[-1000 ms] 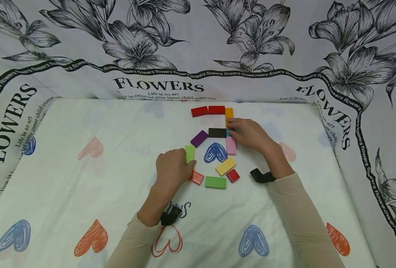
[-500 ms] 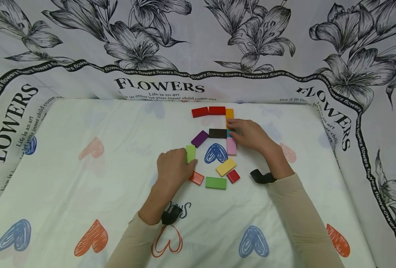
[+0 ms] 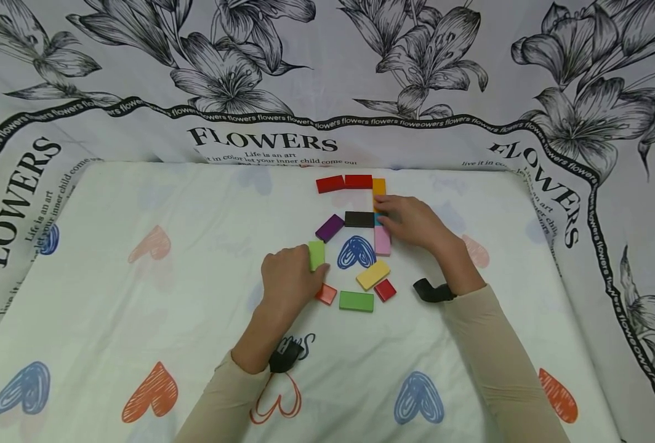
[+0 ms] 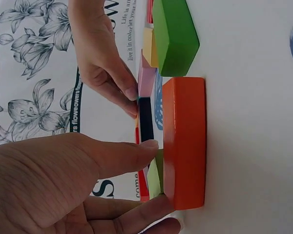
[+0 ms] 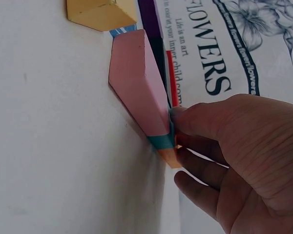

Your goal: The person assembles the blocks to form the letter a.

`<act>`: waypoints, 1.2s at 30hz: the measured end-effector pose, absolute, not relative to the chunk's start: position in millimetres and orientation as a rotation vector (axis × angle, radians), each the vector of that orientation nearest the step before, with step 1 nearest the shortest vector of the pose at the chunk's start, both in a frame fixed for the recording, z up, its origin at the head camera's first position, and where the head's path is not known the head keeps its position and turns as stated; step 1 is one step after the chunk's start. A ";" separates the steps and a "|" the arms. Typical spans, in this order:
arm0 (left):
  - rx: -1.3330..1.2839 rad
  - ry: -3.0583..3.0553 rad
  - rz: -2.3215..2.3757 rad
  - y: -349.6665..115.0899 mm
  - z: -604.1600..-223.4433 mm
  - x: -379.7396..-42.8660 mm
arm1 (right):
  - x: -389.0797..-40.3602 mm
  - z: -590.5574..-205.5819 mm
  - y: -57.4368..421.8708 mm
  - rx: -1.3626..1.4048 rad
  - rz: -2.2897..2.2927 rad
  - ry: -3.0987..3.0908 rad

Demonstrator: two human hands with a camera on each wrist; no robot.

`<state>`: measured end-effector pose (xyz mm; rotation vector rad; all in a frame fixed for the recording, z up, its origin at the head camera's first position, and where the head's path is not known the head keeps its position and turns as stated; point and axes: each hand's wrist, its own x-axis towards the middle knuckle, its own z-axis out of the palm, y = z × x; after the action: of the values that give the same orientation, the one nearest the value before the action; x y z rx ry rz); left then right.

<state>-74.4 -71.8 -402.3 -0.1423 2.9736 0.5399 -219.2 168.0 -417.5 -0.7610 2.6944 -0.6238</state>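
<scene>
My left hand point(image 3: 289, 277) pinches a light green block point(image 3: 316, 255) between thumb and fingers, just above an orange-red block point(image 4: 185, 141) that lies close to the fingertips. With bent fingers, my right hand point(image 3: 416, 223) grips at the column of blocks: the thumb is at a small blue block point(image 5: 161, 141), the fingers at an orange block point(image 3: 379, 186). A pink block point(image 5: 136, 83) stands directly below the blue one, and a black block point(image 3: 359, 219) adjoins on its left. The hand partly hides the blue and orange blocks.
Two red blocks point(image 3: 357, 181) form the top row, and a purple block point(image 3: 329, 227) slants off the black one. Lower down lie a yellow block point(image 3: 373, 275), a small red block point(image 3: 385, 290) and a green block point(image 3: 356, 301). A heart-patterned white cloth point(image 3: 139, 307) lies beneath.
My left hand has shifted slightly right with the light green block, covering a little more of the orange-red block. The right hand stays in place.
</scene>
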 end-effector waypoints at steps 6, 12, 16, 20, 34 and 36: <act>-0.145 2.981 0.544 -70.9 -403.8 -77.3 | -219.1 -415.4 168.6 -0.750 -0.622 2.698; -0.147 2.960 0.533 -68.2 -403.1 -79.1 | -220.0 -415.7 169.0 -0.735 -0.619 2.699; -0.141 2.952 0.538 -67.4 -402.8 -79.2 | -220.0 -416.6 169.9 -0.733 -0.627 2.698; -0.125 2.939 0.559 -68.0 -402.3 -77.9 | -219.5 -417.0 169.8 -0.728 -0.625 2.694; 0.166 2.975 0.571 -96.8 -401.8 -77.8 | -218.0 -414.1 166.6 -0.719 -0.614 2.685; 0.268 2.960 0.565 -100.2 -403.6 -80.4 | -217.3 -414.2 166.2 -0.711 -0.633 2.679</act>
<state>-80.4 -100.2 -403.6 0.2682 2.9599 0.5647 -217.3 166.2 -414.2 -0.7105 2.6791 -0.6330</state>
